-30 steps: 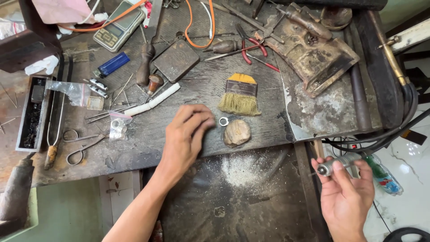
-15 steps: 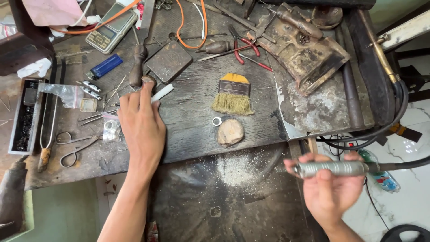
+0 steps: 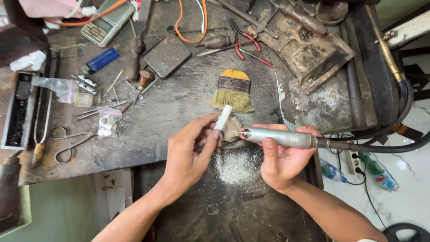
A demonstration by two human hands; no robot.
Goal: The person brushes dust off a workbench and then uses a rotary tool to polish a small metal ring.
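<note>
Where dusty dark bench (image 3: 170,121) meets white tile floor (image 3: 416,175), fingers hold white stick (image 3: 223,117), rotary handpiece (image 3: 280,137).

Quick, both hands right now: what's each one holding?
Left hand: closed on a short white stick.
Right hand: closed on a grey rotary handpiece, tip toward the stick.

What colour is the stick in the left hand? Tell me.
White: the stick, pinched by the left hand, shows in the head view.
</note>
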